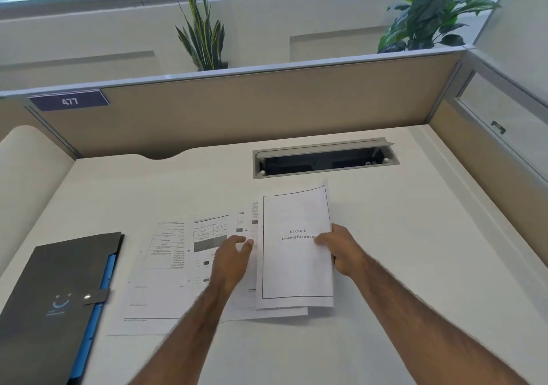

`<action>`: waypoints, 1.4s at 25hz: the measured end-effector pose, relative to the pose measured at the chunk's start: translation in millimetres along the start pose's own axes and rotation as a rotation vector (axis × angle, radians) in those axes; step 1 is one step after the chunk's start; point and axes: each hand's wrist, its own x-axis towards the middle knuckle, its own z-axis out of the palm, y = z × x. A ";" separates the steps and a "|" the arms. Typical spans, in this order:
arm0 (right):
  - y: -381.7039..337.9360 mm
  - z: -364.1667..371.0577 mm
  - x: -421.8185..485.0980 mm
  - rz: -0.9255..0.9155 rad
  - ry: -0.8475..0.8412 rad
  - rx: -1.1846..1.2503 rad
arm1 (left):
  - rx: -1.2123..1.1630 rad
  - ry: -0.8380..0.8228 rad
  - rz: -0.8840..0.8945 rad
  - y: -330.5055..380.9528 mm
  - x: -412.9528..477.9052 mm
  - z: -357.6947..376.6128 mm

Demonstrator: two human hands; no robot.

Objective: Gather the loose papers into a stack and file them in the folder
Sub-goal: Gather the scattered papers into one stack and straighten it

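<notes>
Several printed sheets lie overlapping on the white desk [400, 236]. My right hand [341, 249] grips the right edge of the top sheet [296, 266], a bordered page titled "Chapter 6", thumb on its face. My left hand [234, 258] rests flat, fingers apart, on a sheet with tables [207, 236] just left of that page. Another table sheet [160, 281] lies further left, untouched. A dark grey folder [53, 295] with blue dividers and a snap strap lies shut at the desk's left front.
An open cable tray [324, 159] is set into the desk behind the papers. Beige partition walls [267, 109] enclose the back and right side. Plants [204, 35] stand beyond the partition.
</notes>
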 end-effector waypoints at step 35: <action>22.5 -26.5 -40.0 -0.006 -0.177 0.078 | -0.705 -0.418 -0.135 -2.4 -17.2 12.2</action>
